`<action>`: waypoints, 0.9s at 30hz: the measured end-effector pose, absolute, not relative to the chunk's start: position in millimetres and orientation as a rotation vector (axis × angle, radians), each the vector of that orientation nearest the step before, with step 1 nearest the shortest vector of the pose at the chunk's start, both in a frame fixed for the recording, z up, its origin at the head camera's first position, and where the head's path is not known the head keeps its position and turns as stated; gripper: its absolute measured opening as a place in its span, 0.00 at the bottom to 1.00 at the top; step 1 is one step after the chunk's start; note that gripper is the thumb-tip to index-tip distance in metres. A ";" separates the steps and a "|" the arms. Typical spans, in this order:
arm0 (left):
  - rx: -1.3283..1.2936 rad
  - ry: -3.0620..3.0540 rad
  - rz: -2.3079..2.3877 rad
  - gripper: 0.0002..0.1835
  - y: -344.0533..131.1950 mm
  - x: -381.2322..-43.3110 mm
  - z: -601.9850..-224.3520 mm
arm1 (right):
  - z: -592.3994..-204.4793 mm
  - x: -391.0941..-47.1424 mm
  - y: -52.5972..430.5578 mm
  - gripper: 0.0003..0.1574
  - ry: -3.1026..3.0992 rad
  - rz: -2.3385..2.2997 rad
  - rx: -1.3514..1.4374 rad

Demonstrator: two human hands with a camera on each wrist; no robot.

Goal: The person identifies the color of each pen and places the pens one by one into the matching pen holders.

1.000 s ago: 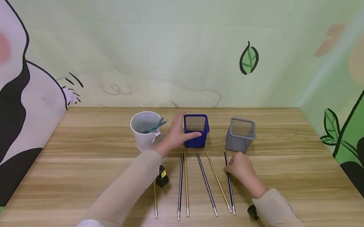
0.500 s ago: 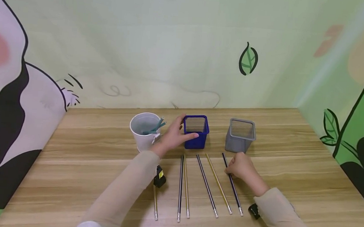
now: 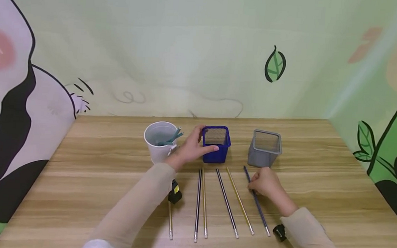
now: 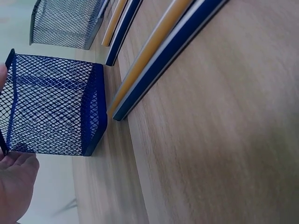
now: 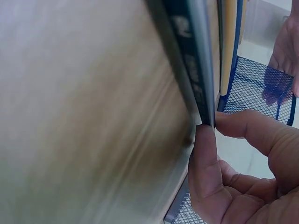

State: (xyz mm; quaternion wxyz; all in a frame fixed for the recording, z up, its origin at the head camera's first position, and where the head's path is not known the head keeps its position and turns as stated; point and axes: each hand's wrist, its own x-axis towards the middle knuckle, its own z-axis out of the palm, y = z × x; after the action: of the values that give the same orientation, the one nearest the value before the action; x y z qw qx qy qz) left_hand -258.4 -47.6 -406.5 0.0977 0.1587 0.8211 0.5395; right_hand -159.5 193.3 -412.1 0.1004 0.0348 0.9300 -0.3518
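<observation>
My left hand (image 3: 191, 147) holds the blue mesh pen holder (image 3: 217, 157) from its left side, thumb across the front and fingers toward the back. In the left wrist view the holder's mesh wall (image 4: 51, 107) shows between thumb and fingers. My right hand (image 3: 267, 182) pinches a dark blue striped pencil (image 3: 260, 211) between thumb and forefinger, near its upper part. The pencil slants, with its white eraser end toward the lower right. Up close in the right wrist view, pale lettering runs along this pencil (image 5: 194, 70).
Several dark and yellow pencils, including a yellow pencil (image 3: 239, 200) and a dark pencil (image 3: 226, 203), lie side by side on the wooden table (image 3: 61, 191). A grey mesh pen holder (image 3: 259, 158) stands behind my right hand. Left of my left hand is a white bucket (image 3: 154, 150) with teal sticks (image 3: 171, 138).
The eraser end of the pencil in my right hand has swung right, away from the neighbouring yellow pencil. My left hand stays at the blue pen holder.
</observation>
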 end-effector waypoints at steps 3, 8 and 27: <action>0.466 2.417 1.601 0.49 -47.2 -257.3 -404.1 | -409.5 -159.1 195.1 0.06 2.756 -1.040 0.083; 0.464 2.391 1.620 0.49 -47.8 -255.7 -401.8 | -404.8 -158.0 197.5 0.12 2.753 -1.069 0.053; 0.454 2.376 1.618 0.48 -49.0 -251.6 -403.3 | -373.3 -148.6 198.5 0.12 2.780 -1.286 0.089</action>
State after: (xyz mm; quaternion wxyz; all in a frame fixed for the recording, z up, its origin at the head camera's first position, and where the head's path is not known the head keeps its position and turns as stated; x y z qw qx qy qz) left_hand -251.6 -49.0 -403.3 0.1156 0.1549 0.8109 0.5524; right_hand -148.6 198.5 -373.3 0.0388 0.0291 0.9065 -0.4193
